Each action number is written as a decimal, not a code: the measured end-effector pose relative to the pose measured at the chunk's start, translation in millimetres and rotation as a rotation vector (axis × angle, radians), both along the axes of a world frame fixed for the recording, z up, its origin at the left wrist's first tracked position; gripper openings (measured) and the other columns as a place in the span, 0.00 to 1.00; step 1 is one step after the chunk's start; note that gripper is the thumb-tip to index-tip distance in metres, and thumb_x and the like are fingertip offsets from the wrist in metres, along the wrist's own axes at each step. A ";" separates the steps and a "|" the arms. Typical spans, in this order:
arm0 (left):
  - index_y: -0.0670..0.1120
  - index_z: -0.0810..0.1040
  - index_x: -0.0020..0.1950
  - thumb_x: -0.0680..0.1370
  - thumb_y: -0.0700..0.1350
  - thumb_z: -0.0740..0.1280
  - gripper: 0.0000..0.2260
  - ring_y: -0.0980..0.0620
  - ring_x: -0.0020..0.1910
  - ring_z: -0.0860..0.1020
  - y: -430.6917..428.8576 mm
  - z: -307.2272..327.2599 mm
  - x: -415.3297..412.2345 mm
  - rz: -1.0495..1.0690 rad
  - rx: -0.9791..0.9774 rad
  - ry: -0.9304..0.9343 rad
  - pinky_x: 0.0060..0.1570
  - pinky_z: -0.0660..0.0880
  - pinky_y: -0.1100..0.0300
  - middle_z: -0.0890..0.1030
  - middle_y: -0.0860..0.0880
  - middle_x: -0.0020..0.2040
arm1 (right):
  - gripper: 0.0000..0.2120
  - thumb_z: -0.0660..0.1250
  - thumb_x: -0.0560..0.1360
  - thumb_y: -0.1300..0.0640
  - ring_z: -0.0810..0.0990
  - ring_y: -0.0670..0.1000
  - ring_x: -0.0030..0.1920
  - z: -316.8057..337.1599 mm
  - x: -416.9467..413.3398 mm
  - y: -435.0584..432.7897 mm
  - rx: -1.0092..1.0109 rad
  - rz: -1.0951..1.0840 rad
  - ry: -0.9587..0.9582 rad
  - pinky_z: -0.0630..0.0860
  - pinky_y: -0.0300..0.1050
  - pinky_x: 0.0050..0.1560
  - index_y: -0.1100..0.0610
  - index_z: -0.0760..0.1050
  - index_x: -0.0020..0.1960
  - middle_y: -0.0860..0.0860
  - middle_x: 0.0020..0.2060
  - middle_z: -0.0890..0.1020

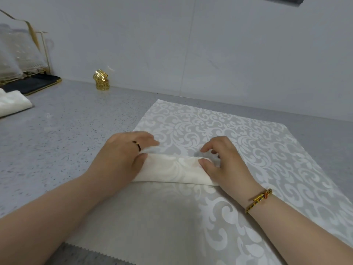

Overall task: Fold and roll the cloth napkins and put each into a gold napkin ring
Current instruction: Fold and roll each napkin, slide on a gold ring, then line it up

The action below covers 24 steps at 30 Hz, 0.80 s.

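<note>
A white damask cloth napkin (172,170) lies partly rolled across a larger patterned grey-white cloth (248,142) on the counter. My left hand (124,155) grips the roll's left end, thumb on top and fingers curled behind it. My right hand (223,161) holds the right end the same way, thumb pressed on the roll. Two gold napkin rings (101,81) stand stacked at the back by the wall, the upper one tilted.
Another folded white napkin (13,105) lies at the far left edge. Behind it a gold-framed rack (23,54) with clear glassware stands on a black tray (34,84). The speckled grey counter (57,134) ends at a pale wall.
</note>
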<state>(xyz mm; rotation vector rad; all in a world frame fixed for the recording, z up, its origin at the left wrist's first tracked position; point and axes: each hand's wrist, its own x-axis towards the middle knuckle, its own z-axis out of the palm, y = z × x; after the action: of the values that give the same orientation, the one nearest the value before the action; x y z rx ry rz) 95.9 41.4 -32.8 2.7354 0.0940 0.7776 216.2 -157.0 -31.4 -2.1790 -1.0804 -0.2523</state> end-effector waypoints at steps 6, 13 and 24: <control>0.60 0.75 0.59 0.66 0.65 0.48 0.28 0.64 0.65 0.54 -14.1 0.4 -5.8 -0.218 0.025 0.153 0.51 0.60 0.82 0.69 0.71 0.56 | 0.13 0.56 0.68 0.57 0.72 0.45 0.41 12.3 -5.4 -9.0 -0.203 0.215 -0.285 0.71 0.36 0.41 0.58 0.79 0.40 0.48 0.36 0.81; 0.60 0.79 0.56 0.63 0.68 0.47 0.31 0.72 0.61 0.52 -11.8 -6.4 -3.1 -0.214 0.011 0.161 0.51 0.55 0.80 0.70 0.70 0.55 | 0.12 0.66 0.73 0.51 0.72 0.41 0.50 30.6 -12.5 -23.3 -0.494 0.259 -0.165 0.67 0.31 0.52 0.52 0.74 0.56 0.43 0.54 0.76; 0.57 0.82 0.51 0.70 0.66 0.54 0.23 0.71 0.57 0.64 -18.0 3.3 -2.6 -0.179 0.047 0.223 0.47 0.58 0.82 0.68 0.73 0.51 | 0.03 0.70 0.70 0.59 0.75 0.37 0.48 27.7 -7.7 -17.3 -0.275 0.180 0.313 0.65 0.22 0.49 0.52 0.80 0.40 0.42 0.50 0.78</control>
<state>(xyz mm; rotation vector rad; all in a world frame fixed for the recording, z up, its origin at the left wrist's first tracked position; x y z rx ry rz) 93.2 23.4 -29.5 2.8171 -0.1227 0.4306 208.5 -174.3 -3.7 -2.2413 -1.1722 0.3271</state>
